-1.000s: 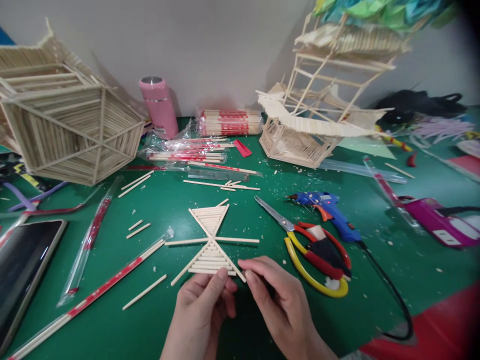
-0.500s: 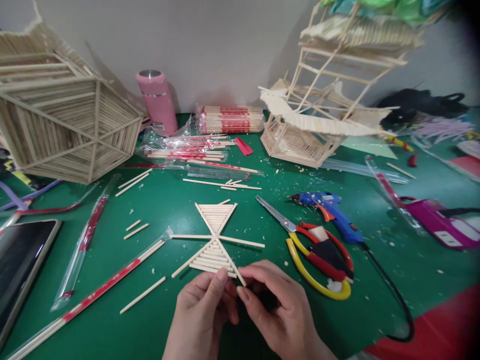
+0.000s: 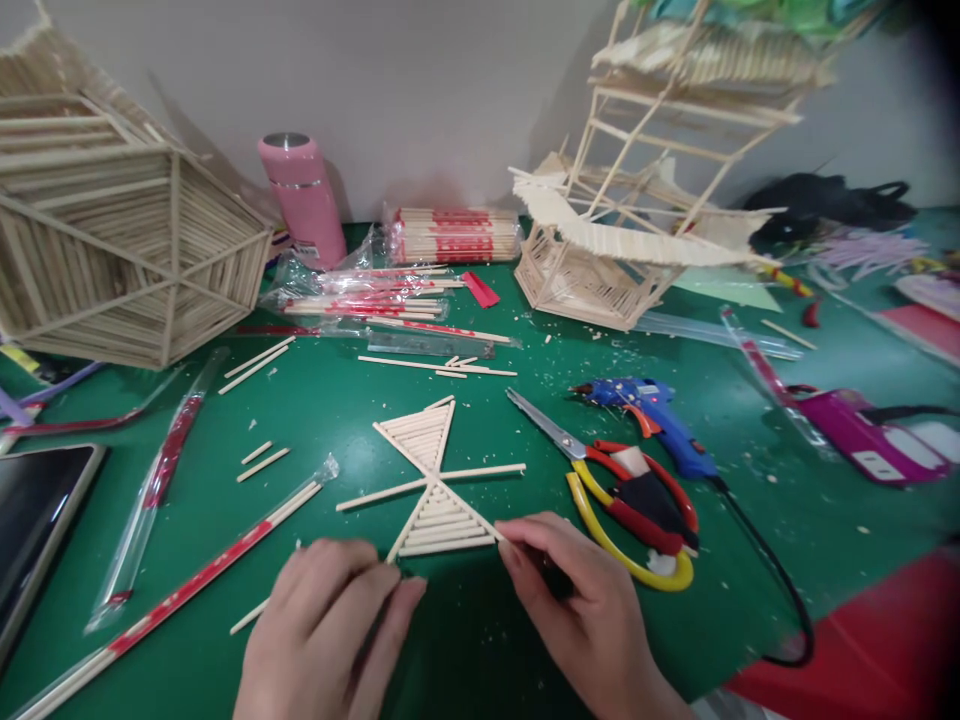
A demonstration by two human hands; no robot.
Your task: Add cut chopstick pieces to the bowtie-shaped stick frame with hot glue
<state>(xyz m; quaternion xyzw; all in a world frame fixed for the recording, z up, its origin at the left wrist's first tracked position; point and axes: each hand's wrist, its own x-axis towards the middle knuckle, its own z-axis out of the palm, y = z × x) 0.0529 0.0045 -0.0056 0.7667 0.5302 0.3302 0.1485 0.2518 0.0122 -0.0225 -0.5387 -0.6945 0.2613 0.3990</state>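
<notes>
A wheel-like frame of thin wooden sticks [image 3: 433, 478] lies in front of me, its spokes crossing at the middle. Two opposite wedges are filled with rows of shorter sticks; the other gaps are bare. My right hand [image 3: 581, 605] pinches the tip of the lower right spoke between thumb and forefinger. At the lower left spoke's end, my left hand [image 3: 330, 620] is closed with its fingertips on the stick, partly hiding that end. A loose stick [image 3: 249, 617] lies partly behind my left hand.
Scissors [image 3: 592, 470] and a blue glue gun [image 3: 652, 410] lie to the right. Behind are a pink bottle [image 3: 304, 200], packed sticks [image 3: 454, 235] and a stick-built tower [image 3: 622, 240]. A larger stick structure [image 3: 150, 250] and a phone [image 3: 45, 530] are at left.
The stick frame has turned counterclockwise. My left hand has moved left from the filled lower wedge to the lower left spoke. My right hand stays at the lower right spoke's tip.
</notes>
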